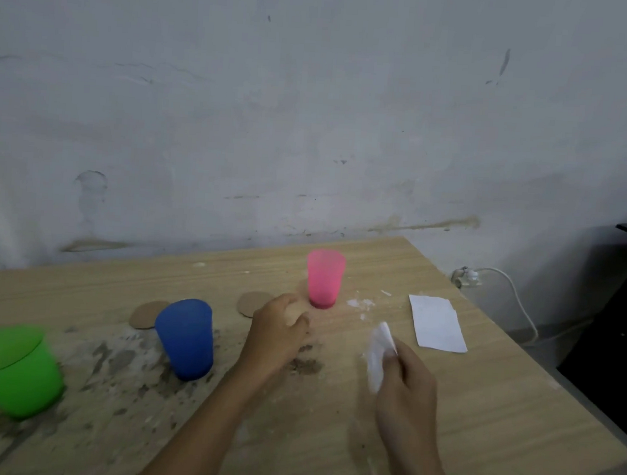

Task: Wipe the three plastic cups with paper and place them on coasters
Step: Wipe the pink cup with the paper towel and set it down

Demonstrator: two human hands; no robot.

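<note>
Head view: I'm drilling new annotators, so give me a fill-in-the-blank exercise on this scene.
1. The right hand grips a crumpled piece of ____.
2. The cup nearest the wall is ____.
3. The blue cup stands between the pink cup and the ____ cup.

Missing words: paper; pink; green

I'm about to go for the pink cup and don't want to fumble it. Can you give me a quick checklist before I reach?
1. Paper in right hand: ok, gripped.
2. Left hand free: ok, holds nothing that shows, fingers loosely curled.
3. Pink cup within clear reach: ok, upright just beyond the left hand.
4. Coaster free for it: ok, one lies bare beside the cup; another sits behind the blue cup.
5. Third coaster: cannot tell, only two show.
6. Table clean: not ok, stained and crumbed.
</note>
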